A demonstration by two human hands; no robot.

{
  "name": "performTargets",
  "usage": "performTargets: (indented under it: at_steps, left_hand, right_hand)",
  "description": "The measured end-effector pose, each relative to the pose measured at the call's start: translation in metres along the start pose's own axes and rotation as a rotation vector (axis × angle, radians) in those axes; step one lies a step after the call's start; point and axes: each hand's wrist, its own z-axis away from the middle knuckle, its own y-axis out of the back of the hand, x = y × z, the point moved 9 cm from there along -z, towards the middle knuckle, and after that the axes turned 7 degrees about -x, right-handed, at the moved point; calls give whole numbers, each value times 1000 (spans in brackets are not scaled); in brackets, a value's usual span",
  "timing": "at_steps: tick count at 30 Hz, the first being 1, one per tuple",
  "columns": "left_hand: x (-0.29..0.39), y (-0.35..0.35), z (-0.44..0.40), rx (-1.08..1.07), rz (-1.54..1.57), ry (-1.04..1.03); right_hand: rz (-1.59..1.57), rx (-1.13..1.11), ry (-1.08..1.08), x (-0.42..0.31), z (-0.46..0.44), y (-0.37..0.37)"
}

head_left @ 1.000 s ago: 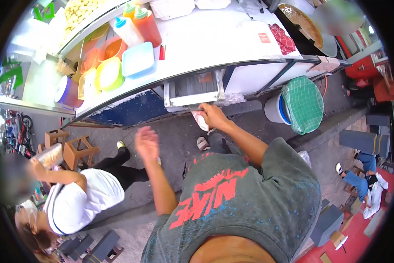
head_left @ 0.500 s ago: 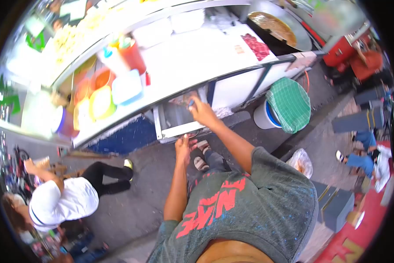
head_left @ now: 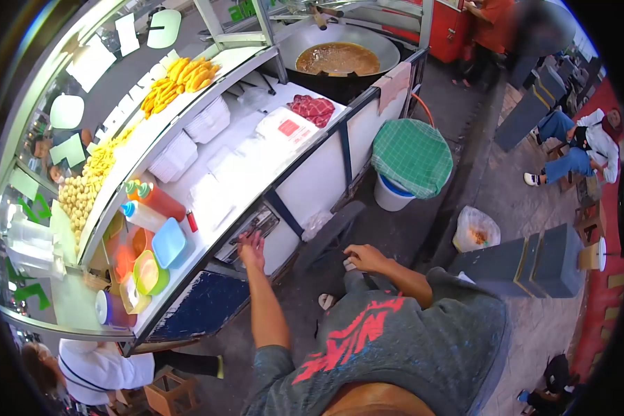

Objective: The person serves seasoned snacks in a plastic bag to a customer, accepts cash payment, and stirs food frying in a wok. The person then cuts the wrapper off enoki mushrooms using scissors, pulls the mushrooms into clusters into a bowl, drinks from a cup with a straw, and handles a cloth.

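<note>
My left hand (head_left: 251,249) is at the front of the cart's drawer (head_left: 265,220), fingers stretched out and apart, with nothing visible in it. The drawer sits nearly flush with the cart, and only a narrow part of its inside shows. Farther right, my right hand (head_left: 366,258) hovers in front of my body, away from the cart, its fingers curled inward. A small pale patch shows by those fingertips; whether it is held cannot be made out. Above the drawer runs the white countertop (head_left: 215,201).
Sauce bottles (head_left: 160,201), a blue container (head_left: 170,243) and a green bowl (head_left: 151,272) crowd the counter's left end. A wok of oil (head_left: 339,59) stands at the far end. A cloth-covered bucket (head_left: 394,193) and a plastic bag (head_left: 476,229) are right. People sit nearby.
The drawer has gone from open to nearly closed. My right hand has left it and drawn back right; my left hand has risen to the drawer front. The view has turned and sharpened.
</note>
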Motion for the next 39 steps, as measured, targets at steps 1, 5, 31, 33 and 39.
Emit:
performTargets:
  at_steps: [1,5,31,33,39]
  left_hand:
    - [2,-5,4,26,-43,-3]
    - [-44,10,33,239,-44,139]
    - [93,-455,-253,441,-1819,-608]
    - [94,-456,-267,463,-1887,-628]
    - [94,-446,-299,330,-2069,-558]
  right_hand:
    - [-2,59,-24,27,5,10]
    - [-52,174,-83,181,6,23]
    - [-496,19,-574,442,10,267]
    - [-542,-30,-554,436,39,256]
    - [-391,-18,-561,407,50,271]
